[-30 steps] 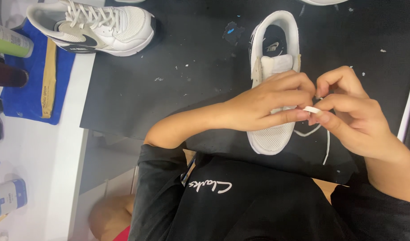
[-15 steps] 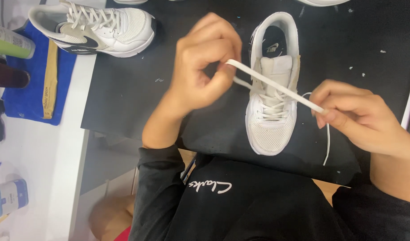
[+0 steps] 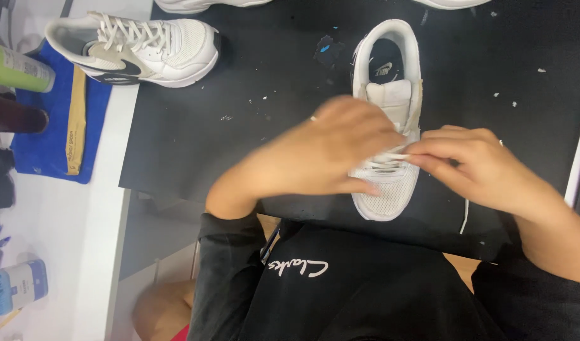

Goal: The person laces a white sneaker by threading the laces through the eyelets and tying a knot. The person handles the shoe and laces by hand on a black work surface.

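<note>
Hands pinch-grip white lace over sneaker — second sneaker upper left.

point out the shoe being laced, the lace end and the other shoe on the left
white shoe [image 3: 391, 189], head view, on its mesh toe
lace [image 3: 465, 218], head view, on the loose end hanging right of the shoe
laced shoe [image 3: 176, 50], head view, on its side panel

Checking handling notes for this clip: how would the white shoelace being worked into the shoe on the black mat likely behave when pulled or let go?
The shoelace is probably floppy: its free end hangs limp over the mat's edge. It looks thin and flat, so likely very light. Both the left hand and right hand pinch it, suggesting it slips easily.
</note>
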